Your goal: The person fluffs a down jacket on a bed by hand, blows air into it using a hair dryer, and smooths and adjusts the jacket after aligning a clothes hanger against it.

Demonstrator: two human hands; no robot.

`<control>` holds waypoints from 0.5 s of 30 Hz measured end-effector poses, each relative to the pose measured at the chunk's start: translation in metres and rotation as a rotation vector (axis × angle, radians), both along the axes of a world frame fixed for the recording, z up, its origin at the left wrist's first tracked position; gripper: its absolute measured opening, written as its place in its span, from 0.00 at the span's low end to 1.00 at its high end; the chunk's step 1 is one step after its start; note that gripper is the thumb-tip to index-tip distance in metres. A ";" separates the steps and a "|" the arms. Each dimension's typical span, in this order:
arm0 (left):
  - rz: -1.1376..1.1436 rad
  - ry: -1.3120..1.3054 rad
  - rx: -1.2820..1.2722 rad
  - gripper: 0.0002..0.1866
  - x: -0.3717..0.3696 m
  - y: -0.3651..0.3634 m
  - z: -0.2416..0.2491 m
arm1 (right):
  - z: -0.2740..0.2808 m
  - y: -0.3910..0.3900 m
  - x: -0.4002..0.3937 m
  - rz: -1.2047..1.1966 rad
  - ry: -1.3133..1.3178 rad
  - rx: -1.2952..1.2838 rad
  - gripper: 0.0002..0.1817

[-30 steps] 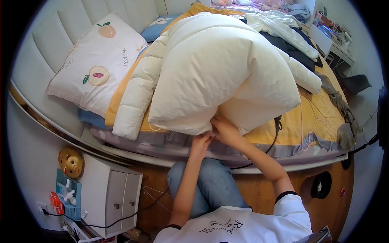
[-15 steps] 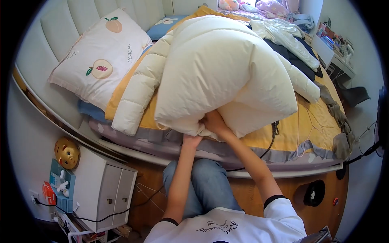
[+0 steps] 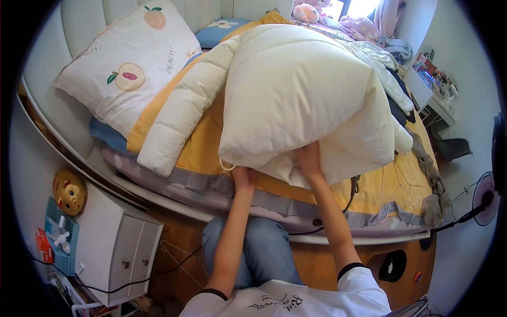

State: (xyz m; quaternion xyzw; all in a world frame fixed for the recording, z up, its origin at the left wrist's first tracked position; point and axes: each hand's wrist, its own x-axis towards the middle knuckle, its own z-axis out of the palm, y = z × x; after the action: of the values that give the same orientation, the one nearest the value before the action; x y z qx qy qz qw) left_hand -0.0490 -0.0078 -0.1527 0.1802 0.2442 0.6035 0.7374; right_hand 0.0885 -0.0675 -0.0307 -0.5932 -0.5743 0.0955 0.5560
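Observation:
A cream-white puffer jacket (image 3: pixel 296 90) lies puffed up on the bed, its hem toward me and one quilted sleeve (image 3: pixel 185 105) stretched out to the left. My left hand (image 3: pixel 244 177) is closed on the lower hem, close to a small pale cord loop; its fingertips are hidden under the fabric. Further right, my right hand (image 3: pixel 308 158) grips the hem edge where the fabric folds, and its fingers are mostly covered by the jacket.
A peach-print pillow (image 3: pixel 129 68) leans at the headboard. Dark and white clothes (image 3: pixel 388 74) lie behind the jacket on the yellow sheet (image 3: pixel 203 150). A hanger (image 3: pixel 391 198) and a black cable (image 3: pixel 353 193) are on the right. A white cabinet (image 3: pixel 119 248) stands at lower left.
My hands have moved apart along the hem, the left one slightly left and the right one to the right. The jacket's front has shifted right and its hem is spread wider.

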 end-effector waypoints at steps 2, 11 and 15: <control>0.036 -0.113 0.021 0.20 -0.011 0.007 -0.003 | 0.020 -0.008 0.003 -0.179 0.174 -0.091 0.18; -0.069 0.173 0.315 0.16 -0.035 -0.018 0.042 | -0.008 0.016 -0.053 0.347 -0.338 -0.176 0.25; 0.159 0.586 0.437 0.11 -0.034 -0.015 0.072 | -0.045 0.044 -0.056 0.116 -0.013 -0.179 0.33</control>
State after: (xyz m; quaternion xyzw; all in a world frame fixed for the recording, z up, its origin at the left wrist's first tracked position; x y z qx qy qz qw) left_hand -0.0833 -0.0227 -0.0802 0.4788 0.3235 0.6197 0.5311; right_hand 0.0325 -0.0237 -0.0756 -0.6070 -0.6004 0.1744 0.4906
